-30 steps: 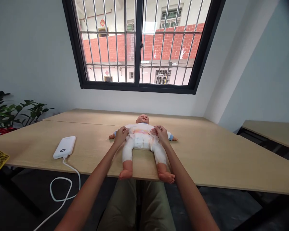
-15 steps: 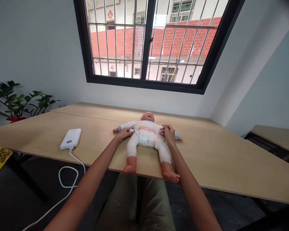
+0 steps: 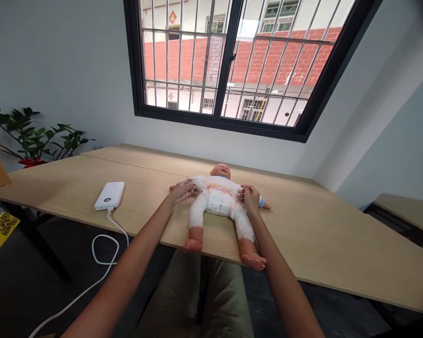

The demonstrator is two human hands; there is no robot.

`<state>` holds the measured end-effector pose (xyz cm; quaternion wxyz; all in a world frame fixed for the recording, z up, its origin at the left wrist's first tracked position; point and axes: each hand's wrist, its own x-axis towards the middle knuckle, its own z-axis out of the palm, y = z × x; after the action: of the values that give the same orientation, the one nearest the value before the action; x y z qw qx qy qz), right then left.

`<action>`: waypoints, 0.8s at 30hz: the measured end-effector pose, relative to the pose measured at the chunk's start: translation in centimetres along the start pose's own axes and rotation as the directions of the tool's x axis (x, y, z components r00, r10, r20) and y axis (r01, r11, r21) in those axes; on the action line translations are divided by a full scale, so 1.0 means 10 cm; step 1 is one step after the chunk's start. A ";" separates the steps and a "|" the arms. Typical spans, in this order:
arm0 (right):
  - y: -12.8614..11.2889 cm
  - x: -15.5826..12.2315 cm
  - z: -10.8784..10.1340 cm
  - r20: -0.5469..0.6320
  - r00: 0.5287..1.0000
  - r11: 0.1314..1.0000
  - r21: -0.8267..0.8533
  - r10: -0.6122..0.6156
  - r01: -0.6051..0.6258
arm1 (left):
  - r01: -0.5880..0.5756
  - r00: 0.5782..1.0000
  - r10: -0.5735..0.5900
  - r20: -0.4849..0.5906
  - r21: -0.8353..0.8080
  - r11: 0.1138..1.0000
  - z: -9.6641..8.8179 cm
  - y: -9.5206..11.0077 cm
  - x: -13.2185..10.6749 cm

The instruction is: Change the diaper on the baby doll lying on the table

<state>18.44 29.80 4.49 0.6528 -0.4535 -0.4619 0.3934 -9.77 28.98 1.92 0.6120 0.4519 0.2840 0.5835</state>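
A baby doll in a white suit with blue cuffs lies on its back, feet over the table's front edge. Around its hips is a white diaper with a coloured waistband. My left hand is at the diaper's left side, its fingers closed at the edge and covering part of the doll's arm. On the other side, my right hand pinches the diaper's edge near the waist. Exactly what part lies between the fingertips is too small to tell.
The doll lies on a wooden table. To the left is a white power bank, its white cable hanging over the front edge. A potted plant stands at the far left, and a barred window is behind the table.
My left hand has shifted slightly up along the diaper's side, with its fingers lying further over it. My right hand stays at its side. The whole view has tilted a little.
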 end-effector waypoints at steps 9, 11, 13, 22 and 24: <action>-0.21 -0.25 0.33 0.705 0.650 0.753 -0.255 -0.285 0.607 | -0.019 1.000 0.019 0.018 -0.009 1.000 0.17 0.03 -0.04; -0.22 -0.25 0.52 0.823 0.508 0.620 -0.265 -0.253 0.738 | -0.020 1.000 0.020 0.018 -0.006 1.000 0.21 0.02 -0.04; -0.22 -0.23 0.71 0.860 0.466 0.503 -0.314 -0.209 0.805 | -0.039 0.999 0.039 -0.013 -0.006 0.999 0.22 0.01 -0.03; -0.08 -0.17 1.07 0.836 0.545 0.210 -0.545 0.067 0.811 | -0.108 0.990 0.107 -0.090 -0.015 0.994 0.19 -0.04 -0.01; -0.04 -0.19 1.05 0.815 0.579 0.248 -0.556 -0.027 0.793 | -0.109 0.992 0.107 -0.073 -0.025 0.994 0.20 -0.04 0.00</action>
<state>7.89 30.32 6.09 0.1660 -0.3989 -0.9018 -0.0006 -7.83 28.56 2.38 0.5754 0.4366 0.2722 0.6357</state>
